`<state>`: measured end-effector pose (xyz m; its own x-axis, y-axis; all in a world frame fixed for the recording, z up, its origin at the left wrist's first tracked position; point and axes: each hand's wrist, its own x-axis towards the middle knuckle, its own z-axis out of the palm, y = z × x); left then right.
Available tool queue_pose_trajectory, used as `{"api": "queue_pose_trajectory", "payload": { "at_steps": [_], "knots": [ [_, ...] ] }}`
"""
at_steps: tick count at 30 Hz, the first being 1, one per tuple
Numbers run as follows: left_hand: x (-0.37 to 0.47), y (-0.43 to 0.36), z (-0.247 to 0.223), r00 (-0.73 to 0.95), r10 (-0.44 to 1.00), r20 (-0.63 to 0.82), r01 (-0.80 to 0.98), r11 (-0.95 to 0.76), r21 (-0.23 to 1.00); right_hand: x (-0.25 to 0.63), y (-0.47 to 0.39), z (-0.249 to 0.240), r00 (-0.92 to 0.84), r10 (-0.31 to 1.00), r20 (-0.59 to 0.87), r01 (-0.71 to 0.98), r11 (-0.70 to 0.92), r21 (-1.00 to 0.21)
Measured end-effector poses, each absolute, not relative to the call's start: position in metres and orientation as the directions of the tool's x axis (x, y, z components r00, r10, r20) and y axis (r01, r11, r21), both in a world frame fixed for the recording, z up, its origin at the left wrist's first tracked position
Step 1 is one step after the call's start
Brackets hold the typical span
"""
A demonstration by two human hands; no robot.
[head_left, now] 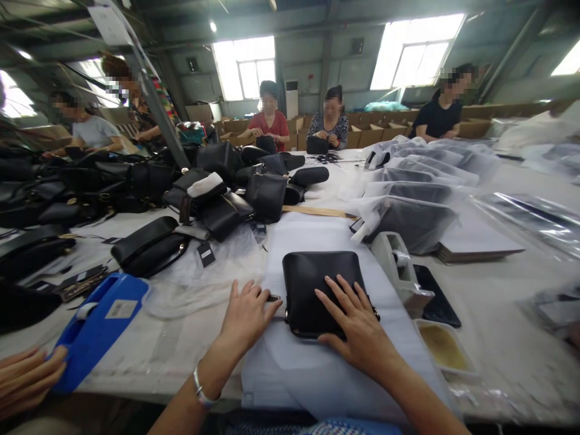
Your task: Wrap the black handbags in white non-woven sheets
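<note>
A black handbag point(312, 284) lies flat on sheets of white wrapping paper point(290, 362) in front of me. My right hand point(353, 320) rests on the bag's right half, palm down with its fingers spread. Just off the bag's left edge, my left hand point(247, 314) pinches a small dark strip point(273, 298) between thumb and finger; what the strip belongs to is unclear. Metal fittings show at the bag's lower corners.
A grey tape dispenser point(399, 266), a dark phone point(437, 296) and a tub of yellowish stuff point(444, 345) stand right. Left are a blue tape dispenser point(102, 326), another person's hand point(31, 374) and piled black bags point(113, 181). Several people work beyond.
</note>
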<state>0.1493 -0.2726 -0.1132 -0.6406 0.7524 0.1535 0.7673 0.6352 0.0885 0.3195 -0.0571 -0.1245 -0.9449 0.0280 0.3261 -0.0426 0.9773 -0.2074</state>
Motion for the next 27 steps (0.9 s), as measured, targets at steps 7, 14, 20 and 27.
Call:
{"api": "queue_pose_trajectory", "payload": {
  "at_steps": [7, 14, 20, 27],
  "knots": [
    [0.167, -0.263, -0.106, -0.547, 0.772, 0.322, 0.837, 0.512, 0.194, 0.318, -0.060, -0.118, -0.953, 0.028, 0.302, -0.039, 0.976, -0.215],
    [0.196, -0.209, -0.117, -0.344, 0.866, 0.363, 0.938, 0.298, 0.177, 0.337, -0.048, -0.112, -0.907, 0.072, 0.415, -0.024, 0.975, -0.223],
    [0.189, -0.210, -0.136, -0.284, 0.853, 0.438, 0.955, 0.295, 0.044, 0.413, 0.004, -0.124, -0.523, 0.506, 0.686, 0.541, 0.819, -0.193],
    [0.185, -0.212, -0.138, -0.251, 0.843, 0.475, 0.963, 0.267, 0.035, 0.470, 0.013, -0.161, -0.682, 0.607, 0.409, 0.683, 0.728, 0.060]
  ]
}}
